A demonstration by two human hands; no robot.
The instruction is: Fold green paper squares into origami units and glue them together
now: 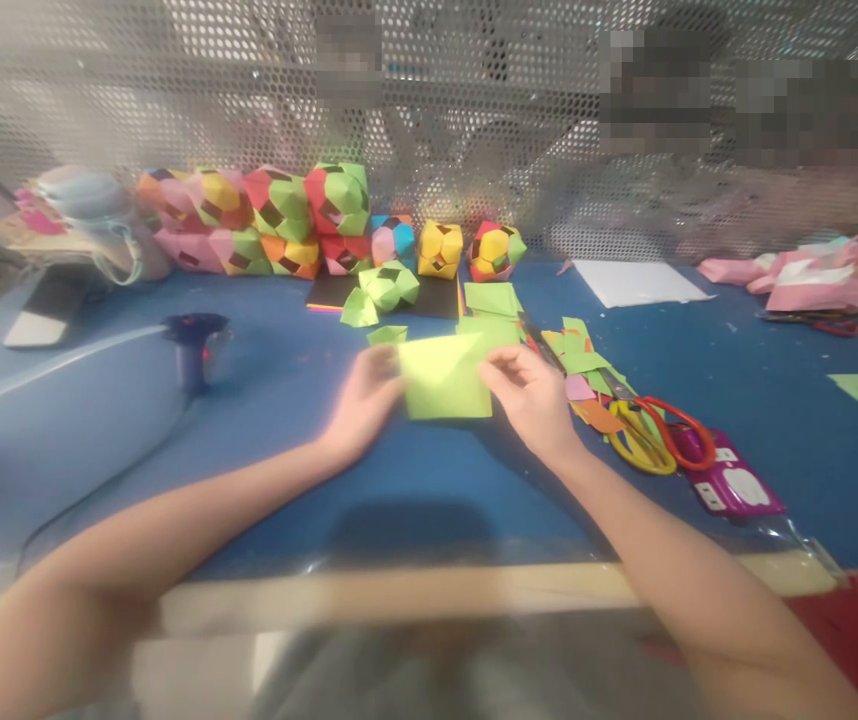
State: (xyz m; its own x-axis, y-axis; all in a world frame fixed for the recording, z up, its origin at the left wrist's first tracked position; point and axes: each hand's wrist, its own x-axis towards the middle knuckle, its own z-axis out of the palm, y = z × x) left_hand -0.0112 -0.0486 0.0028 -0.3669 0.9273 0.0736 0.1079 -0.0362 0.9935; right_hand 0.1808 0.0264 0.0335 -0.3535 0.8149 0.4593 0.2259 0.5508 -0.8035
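- The green sheet [445, 378] is held up between the two hands, just above the blue bench [271, 425] and near the middle of the view; a triangular flap shows along its upper part.
- The left hand [367, 398] has its grip pinching the sheet's left edge, thumb in front; the fingers are blurred.
- The right hand [530, 398] has its grip pinching the right edge between thumb and bent fingers.
- Just beyond the sheet lie flat green papers [493, 300], with a green folded piece [390, 288] beside them, over a dark paper stack [436, 303].
- Farther back, coloured paper balls [279, 210] stand in a row near the perforated screen [241, 110], two high toward the left.
- By the right hand, paper scraps [581, 355] lie around scissors [673, 445] with red and yellow handles; a purple packet [740, 482] touches them.
- A white sheet [639, 283] lies farther back, and pink papers [819, 280] are heaped at the far right.
- On the left, well apart from the left hand, stands a dark glue gun [193, 355]; behind it lies a phone [46, 308], near a pale-topped container [88, 195].
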